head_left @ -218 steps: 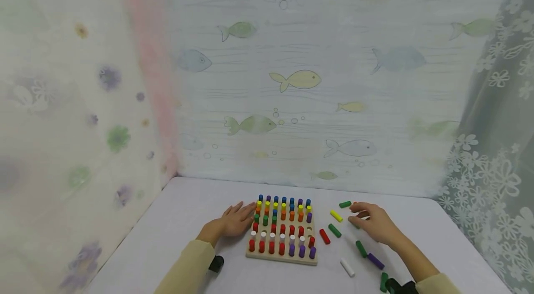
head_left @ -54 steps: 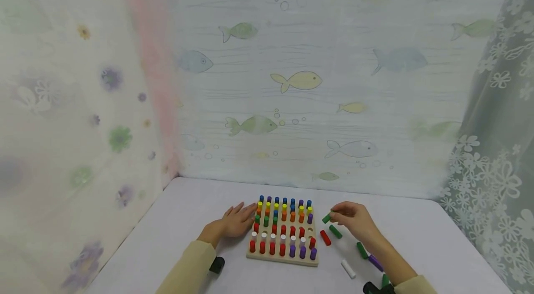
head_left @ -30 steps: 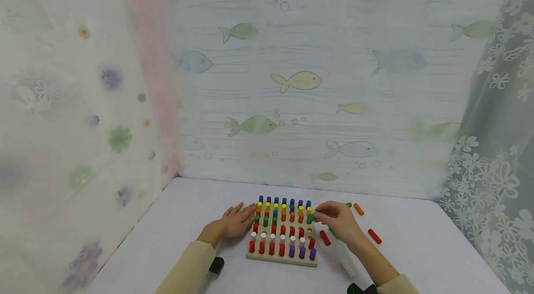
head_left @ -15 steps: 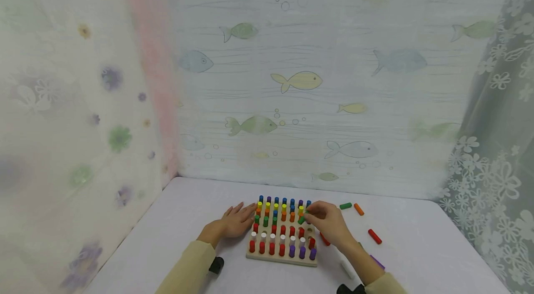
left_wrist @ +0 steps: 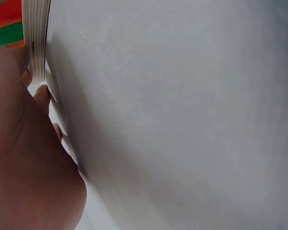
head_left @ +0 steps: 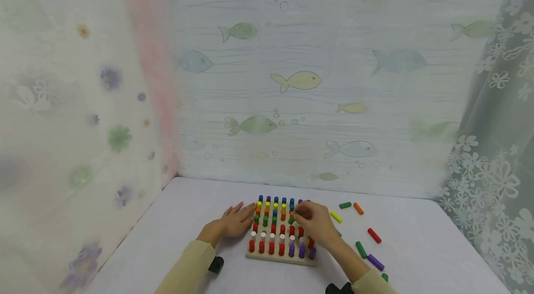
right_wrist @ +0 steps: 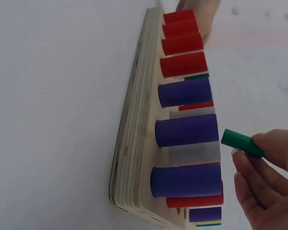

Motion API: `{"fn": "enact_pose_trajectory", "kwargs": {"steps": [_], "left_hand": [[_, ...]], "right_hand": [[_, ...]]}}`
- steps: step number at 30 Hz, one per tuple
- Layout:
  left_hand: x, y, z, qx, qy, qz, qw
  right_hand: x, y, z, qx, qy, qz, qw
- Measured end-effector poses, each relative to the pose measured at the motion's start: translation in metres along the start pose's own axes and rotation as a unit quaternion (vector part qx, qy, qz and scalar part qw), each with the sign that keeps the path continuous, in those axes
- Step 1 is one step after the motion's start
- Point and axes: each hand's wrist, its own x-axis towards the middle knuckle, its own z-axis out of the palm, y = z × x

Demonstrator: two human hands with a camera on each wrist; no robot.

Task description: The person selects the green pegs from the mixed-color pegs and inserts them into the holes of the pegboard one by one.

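While right fingers (right_wrist: 253, 176) pinch a green peg (right_wrist: 236, 140), its axis slants down toward the pegboard (right_wrist: 129, 143).

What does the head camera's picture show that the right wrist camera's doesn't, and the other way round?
Only the head view shows the loose orange peg, loose yellow peg and loose purple peg lying on the table.

Only the right wrist view shows the stacked layers in the edge of the pegboard.

Both show the right hand pinching a green peg, and standing red and purple pegs in the board.
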Motion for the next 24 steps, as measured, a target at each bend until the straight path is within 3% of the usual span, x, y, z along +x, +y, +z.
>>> {"fn": "enact_pose_trajectory", "kwargs": {"steps": [24], "left_hand": [[0.004,-0.002,0.001,-0.003,-0.002,0.005,1.0000]], "right_hand": [[0.005,0.007,0.022,-0.025,-0.025,0.007,0.999]]}}
